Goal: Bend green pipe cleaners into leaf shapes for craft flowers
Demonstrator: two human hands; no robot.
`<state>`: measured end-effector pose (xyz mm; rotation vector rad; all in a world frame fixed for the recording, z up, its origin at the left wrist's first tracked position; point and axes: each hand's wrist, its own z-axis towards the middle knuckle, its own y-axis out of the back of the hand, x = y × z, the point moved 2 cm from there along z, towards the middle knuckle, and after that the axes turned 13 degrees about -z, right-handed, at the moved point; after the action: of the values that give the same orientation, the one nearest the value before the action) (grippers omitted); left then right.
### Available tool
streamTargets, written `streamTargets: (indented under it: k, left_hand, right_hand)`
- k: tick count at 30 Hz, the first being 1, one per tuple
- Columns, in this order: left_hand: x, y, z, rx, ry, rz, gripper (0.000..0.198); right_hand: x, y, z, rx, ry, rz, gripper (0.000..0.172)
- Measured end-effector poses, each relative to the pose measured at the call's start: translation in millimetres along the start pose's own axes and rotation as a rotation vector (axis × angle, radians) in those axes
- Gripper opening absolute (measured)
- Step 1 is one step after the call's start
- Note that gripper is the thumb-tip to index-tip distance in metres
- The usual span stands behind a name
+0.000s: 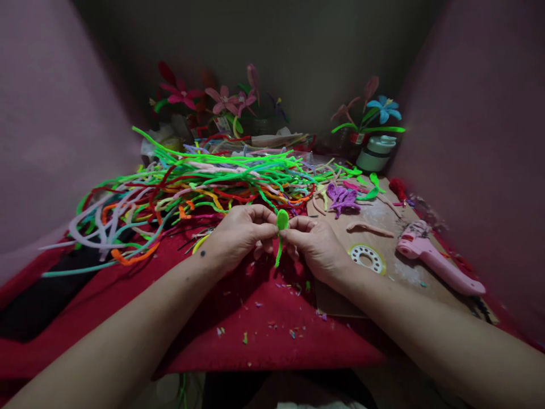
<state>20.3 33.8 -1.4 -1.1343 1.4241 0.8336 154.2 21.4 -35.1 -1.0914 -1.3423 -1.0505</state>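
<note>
Both of my hands meet over the red cloth [255, 318] and pinch a small green pipe-cleaner leaf [281, 220] with a short stem hanging down. My left hand [240, 233] grips its left side with fingers curled. My right hand [315, 244] pinches its right side. Just behind the hands lies a big tangle of pipe cleaners [191, 182] in green, orange, red, white and pink.
A brown cardboard sheet [383, 227] at the right carries a pink glue gun [434, 258], a tape roll [366, 257], purple pipe-cleaner pieces [343, 199] and green leaves [372, 190]. Finished pipe-cleaner flowers [225, 99] and a blue flower [383, 108] stand at the back. Small clippings litter the cloth.
</note>
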Motion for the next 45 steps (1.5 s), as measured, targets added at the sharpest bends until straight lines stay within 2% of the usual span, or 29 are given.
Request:
streamTargets:
  k: [9,13,17,23,28,31,35,39,45]
  left_hand:
    - [4,3.0,1,0.114,0.026,0.031,0.004]
    - [4,2.4,0,0.149,0.034,-0.035,0.005]
    - [0,0.5,-2,0.178,0.1,-0.121,0.007]
    - [-4,0.3,-3,0.184,0.121,-0.094,0.009]
    - [-6,1.1,-5,0.193,0.078,-0.003,0.006]
    - [-8,2.5,-6,0.167,0.013,0.058,0.004]
    - [-6,4.6,-4,0.088,-0.027,0.001,0.016]
    - [0,3.7,-1,0.118,-0.049,-0.057,0.016]
    - [-3,1.8,-1,0.038,-0.153,0.049,0.013]
  right_hand:
    - [-1,-2,0,0.037,-0.004,0.023,0.008]
    - [-2,-2,-1,0.085,-0.017,0.051,0.011]
    - [-2,-3,-2,0.156,-0.031,0.097,0.017]
    - [-2,-3,-1,0.21,-0.038,0.144,0.019]
    - [-5,-2,2,0.213,-0.047,0.086,0.015]
    - [-5,-1,4,0.191,-0.049,0.064,0.013]
    - [-3,-1,4,0.154,-0.062,0.042,0.012]
    - [-4,-3,3,0.19,-0.085,0.099,0.013]
    - [-4,-2,2,0.208,-0.096,0.059,0.015]
